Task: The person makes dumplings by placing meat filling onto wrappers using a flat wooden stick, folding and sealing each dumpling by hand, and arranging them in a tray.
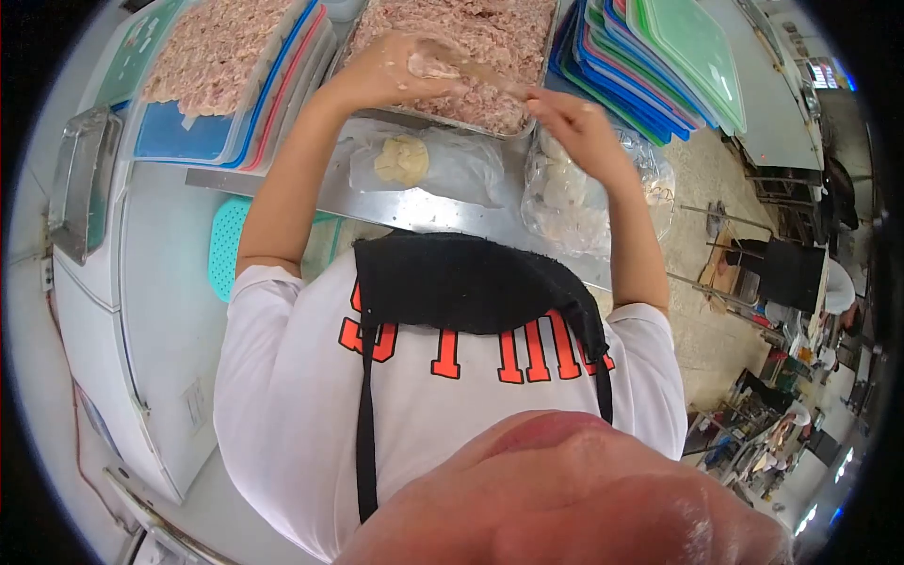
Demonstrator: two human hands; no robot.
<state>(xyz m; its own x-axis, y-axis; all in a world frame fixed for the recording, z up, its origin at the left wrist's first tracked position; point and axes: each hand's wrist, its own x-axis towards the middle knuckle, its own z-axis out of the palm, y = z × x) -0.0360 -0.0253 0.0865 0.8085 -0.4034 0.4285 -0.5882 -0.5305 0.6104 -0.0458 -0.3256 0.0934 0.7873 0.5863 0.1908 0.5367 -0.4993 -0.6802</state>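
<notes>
Wearer's face point(565, 499) was nearest. Left hand point(395, 73) cupped a pale piece point(433, 64); right hand point(574, 122) grasped a thin tool point(504, 86), both above meat point(471, 28) in the tray point(443, 124). Wrappers point(401, 160) lay on plastic point(476, 171).

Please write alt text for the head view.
Over a tray of minced meat, the left hand holds something pale and the right hand apparently a blurred tool. Pale discs lie on plastic nearby; coloured trays are stacked on both sides.
</notes>
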